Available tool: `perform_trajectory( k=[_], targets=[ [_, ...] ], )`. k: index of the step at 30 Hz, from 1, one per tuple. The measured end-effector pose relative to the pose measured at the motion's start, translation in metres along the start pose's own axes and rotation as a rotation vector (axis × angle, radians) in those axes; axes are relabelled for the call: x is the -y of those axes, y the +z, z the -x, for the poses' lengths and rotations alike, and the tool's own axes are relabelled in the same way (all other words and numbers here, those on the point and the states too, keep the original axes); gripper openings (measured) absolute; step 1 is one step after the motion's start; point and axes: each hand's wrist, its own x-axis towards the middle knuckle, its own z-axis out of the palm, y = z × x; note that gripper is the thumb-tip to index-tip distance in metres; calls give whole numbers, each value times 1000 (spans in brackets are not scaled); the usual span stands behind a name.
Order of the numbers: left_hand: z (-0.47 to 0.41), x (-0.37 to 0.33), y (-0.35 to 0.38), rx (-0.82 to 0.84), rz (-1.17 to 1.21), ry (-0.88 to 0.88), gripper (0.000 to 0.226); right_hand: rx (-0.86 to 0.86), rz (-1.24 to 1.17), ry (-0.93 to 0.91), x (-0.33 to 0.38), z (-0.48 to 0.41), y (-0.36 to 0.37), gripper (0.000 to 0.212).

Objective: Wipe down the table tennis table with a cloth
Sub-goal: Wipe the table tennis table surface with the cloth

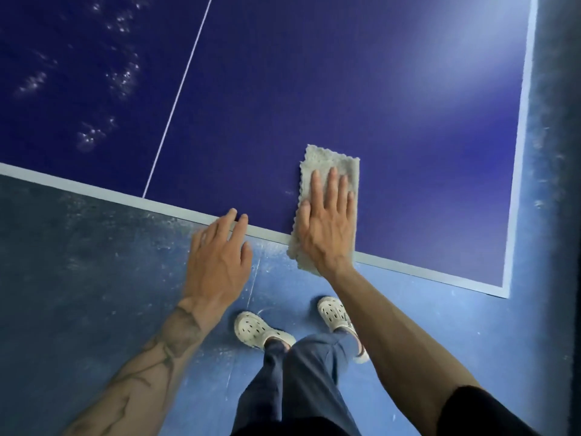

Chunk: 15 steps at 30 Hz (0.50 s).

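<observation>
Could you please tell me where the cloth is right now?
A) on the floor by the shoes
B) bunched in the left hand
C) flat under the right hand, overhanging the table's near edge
C: the right hand presses with straight fingers on the cloth, whose lower end hangs past the near edge of the table.

Table: the dark blue table tennis table point(361, 89) filled the upper view, with a white centre line point(179, 92) and white edge bands.
Cloth: a grey cloth point(327, 171) lay flat at the near edge, one end hanging past it.
Right hand: the right hand point(327, 221) pressed on the cloth, fingers straight.
Left hand: the left hand point(217, 262) had fingertips at the near edge band, fingers extended.
Floor: blue floor point(456, 335), with white perforated shoes point(257, 330).
Droplets: wet specks point(122, 77) glinted left of the centre line.
</observation>
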Motion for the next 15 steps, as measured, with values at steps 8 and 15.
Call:
perform_trajectory(
  k=[8, 15],
  targets=[
    [-19, 30, -27, 132, 25, 194, 46, 18, 24, -87, -32, 11, -1, 61],
    [-46, 61, -46, 182, 121, 360, 34, 10, 14, 202, 33, -8, 6, 65]
  ],
)
